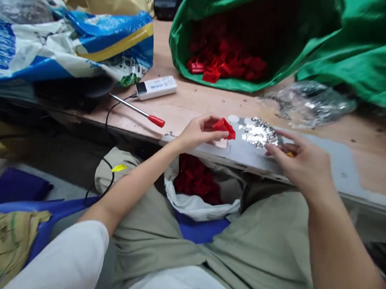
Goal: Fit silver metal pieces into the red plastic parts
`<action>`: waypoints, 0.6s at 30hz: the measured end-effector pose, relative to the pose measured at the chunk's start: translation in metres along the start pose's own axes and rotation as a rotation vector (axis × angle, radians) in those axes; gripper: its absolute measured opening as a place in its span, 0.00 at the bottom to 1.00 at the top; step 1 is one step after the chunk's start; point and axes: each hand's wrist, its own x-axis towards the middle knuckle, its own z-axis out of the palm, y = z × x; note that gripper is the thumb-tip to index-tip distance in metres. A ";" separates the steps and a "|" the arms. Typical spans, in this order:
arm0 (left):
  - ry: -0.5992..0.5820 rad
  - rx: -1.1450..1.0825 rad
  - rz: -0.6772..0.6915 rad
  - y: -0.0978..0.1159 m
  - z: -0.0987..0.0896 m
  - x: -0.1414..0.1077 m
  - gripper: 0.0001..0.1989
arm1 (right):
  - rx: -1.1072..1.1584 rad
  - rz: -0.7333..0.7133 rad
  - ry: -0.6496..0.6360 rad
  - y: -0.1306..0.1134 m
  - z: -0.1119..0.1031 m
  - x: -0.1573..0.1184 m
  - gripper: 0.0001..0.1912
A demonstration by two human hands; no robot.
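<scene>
Red plastic piece (225, 128) being pinched in the left hand (197, 133) over the bench edge.
Looking light, stiff and smooth, it is best gripped by its edges; at 3 o'clock, the right hand (297, 163), fingers curled together, is touching silvery bits (258, 133).

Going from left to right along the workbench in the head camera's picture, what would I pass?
Blue and white sack → white box with a cable → left hand holding a red plastic piece → pile of small silver parts → right hand.
</scene>
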 end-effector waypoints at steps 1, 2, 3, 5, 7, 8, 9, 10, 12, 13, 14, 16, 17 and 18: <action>0.003 0.001 -0.011 0.001 0.000 0.000 0.27 | 0.065 0.038 -0.012 -0.001 0.001 -0.009 0.22; 0.008 0.006 -0.016 0.003 0.001 0.000 0.28 | 0.132 0.069 -0.016 -0.001 0.001 -0.018 0.21; 0.010 0.014 -0.016 0.004 0.002 -0.001 0.27 | 0.190 0.093 -0.005 -0.001 0.001 -0.026 0.18; 0.012 0.035 -0.009 0.006 0.003 -0.001 0.27 | 0.275 0.144 0.054 0.001 -0.001 -0.039 0.12; 0.021 0.057 -0.010 0.007 0.003 -0.002 0.26 | 0.360 0.210 0.090 0.005 -0.004 -0.050 0.11; 0.032 0.065 -0.013 0.007 0.003 -0.002 0.27 | 0.423 0.248 0.088 0.008 -0.006 -0.054 0.13; 0.042 0.073 -0.019 0.007 0.002 -0.002 0.27 | 0.502 0.286 0.081 0.012 -0.009 -0.058 0.14; 0.049 0.081 -0.025 0.007 0.002 -0.001 0.28 | 0.579 0.315 0.066 0.016 -0.011 -0.062 0.16; 0.057 0.095 -0.033 0.007 0.002 -0.001 0.28 | 0.694 0.351 0.028 0.025 -0.017 -0.068 0.20; 0.056 0.101 -0.037 0.007 0.002 -0.001 0.28 | 0.723 0.361 0.014 0.030 -0.019 -0.070 0.21; 0.053 0.104 -0.041 0.008 0.003 -0.001 0.28 | 0.731 0.364 0.007 0.035 -0.021 -0.073 0.21; 0.047 0.102 -0.044 0.008 0.003 -0.001 0.28 | 0.718 0.366 0.028 0.045 -0.024 -0.076 0.20; 0.044 0.099 -0.045 0.008 0.003 -0.001 0.28 | 0.711 0.366 0.053 0.049 -0.024 -0.078 0.20; 0.041 0.096 -0.046 0.009 0.003 -0.001 0.28 | 0.707 0.363 0.079 0.053 -0.024 -0.078 0.19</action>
